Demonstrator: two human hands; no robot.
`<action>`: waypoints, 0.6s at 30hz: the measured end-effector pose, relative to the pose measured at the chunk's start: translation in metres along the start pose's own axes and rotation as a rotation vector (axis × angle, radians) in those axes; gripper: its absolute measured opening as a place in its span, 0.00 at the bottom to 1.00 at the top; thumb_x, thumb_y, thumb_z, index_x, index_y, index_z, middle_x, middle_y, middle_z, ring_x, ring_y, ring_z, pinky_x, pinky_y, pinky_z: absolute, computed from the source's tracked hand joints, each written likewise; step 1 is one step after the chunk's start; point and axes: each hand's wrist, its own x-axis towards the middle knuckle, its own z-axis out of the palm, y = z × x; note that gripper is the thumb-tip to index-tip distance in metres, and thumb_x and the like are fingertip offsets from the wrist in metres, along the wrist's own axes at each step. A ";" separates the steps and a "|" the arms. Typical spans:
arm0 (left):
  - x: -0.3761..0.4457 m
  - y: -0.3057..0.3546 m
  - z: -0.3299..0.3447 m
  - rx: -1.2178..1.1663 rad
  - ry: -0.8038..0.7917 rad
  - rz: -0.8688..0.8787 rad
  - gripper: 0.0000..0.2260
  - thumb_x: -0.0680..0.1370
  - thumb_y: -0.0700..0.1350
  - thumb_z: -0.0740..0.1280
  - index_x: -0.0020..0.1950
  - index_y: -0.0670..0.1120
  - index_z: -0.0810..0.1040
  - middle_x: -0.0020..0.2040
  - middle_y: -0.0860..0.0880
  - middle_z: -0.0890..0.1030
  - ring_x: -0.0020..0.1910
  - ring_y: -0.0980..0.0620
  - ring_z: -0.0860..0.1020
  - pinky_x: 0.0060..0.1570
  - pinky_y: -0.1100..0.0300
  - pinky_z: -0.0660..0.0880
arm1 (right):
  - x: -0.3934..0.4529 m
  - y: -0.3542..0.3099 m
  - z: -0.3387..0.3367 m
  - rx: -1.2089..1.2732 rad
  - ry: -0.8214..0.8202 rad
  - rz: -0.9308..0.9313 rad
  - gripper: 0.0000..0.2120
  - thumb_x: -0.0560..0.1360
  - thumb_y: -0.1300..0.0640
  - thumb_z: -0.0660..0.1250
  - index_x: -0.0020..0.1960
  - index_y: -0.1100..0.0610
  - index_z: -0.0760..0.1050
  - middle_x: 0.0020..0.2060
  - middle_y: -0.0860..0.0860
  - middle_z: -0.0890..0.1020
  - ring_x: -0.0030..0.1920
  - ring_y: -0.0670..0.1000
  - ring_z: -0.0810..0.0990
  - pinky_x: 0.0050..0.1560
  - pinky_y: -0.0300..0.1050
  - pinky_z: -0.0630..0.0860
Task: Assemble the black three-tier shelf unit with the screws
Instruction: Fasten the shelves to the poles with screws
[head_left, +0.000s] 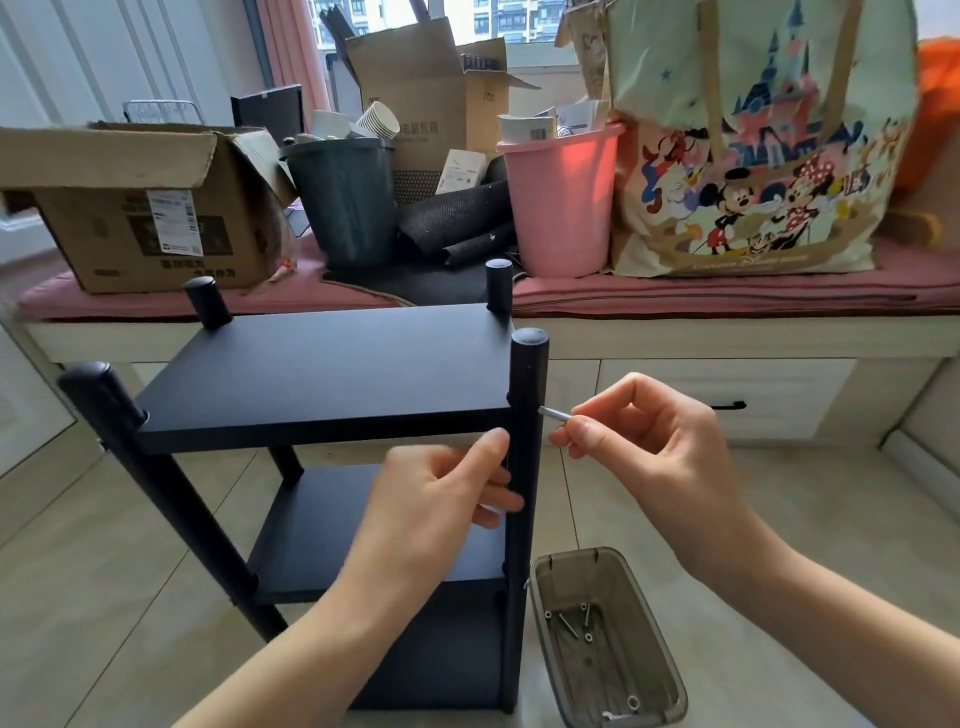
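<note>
The black three-tier shelf unit (327, 374) stands upright on the tiled floor, with round posts at its corners. My right hand (639, 441) pinches a small silver tool or screw (555, 414) whose tip meets the front right post (527, 415) level with the top shelf. Fingers of my left hand (447, 493) curl against that same post just below the top shelf, and something small and pale shows under them. A grey translucent tray (670, 670) holding several screws (576, 621) sits on the floor right of the unit.
A window bench with a pink cushion (727, 293) runs behind the unit, loaded with a cardboard box (145, 218), a dark bin (345, 202), a pink bin (561, 202) and a printed tote bag (753, 156). Drawers lie under the bench.
</note>
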 end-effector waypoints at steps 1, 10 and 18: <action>0.002 -0.003 0.003 -0.086 -0.040 -0.106 0.16 0.75 0.61 0.66 0.46 0.50 0.85 0.38 0.55 0.86 0.38 0.58 0.84 0.36 0.68 0.75 | 0.000 0.000 0.001 0.004 0.007 0.007 0.05 0.72 0.65 0.73 0.40 0.58 0.79 0.37 0.55 0.86 0.39 0.51 0.84 0.43 0.38 0.80; 0.018 -0.004 0.023 -0.767 0.025 -0.243 0.24 0.68 0.57 0.73 0.59 0.44 0.82 0.53 0.47 0.86 0.56 0.50 0.83 0.56 0.56 0.76 | 0.005 0.001 0.008 0.010 0.021 0.014 0.05 0.72 0.66 0.73 0.40 0.59 0.79 0.36 0.56 0.85 0.37 0.49 0.84 0.43 0.39 0.80; 0.024 -0.008 0.024 -0.784 -0.002 -0.178 0.13 0.75 0.51 0.70 0.55 0.44 0.82 0.50 0.46 0.87 0.50 0.50 0.85 0.51 0.58 0.76 | 0.004 0.005 0.007 -0.016 0.009 -0.028 0.07 0.73 0.67 0.72 0.40 0.57 0.78 0.37 0.54 0.86 0.38 0.48 0.84 0.42 0.35 0.78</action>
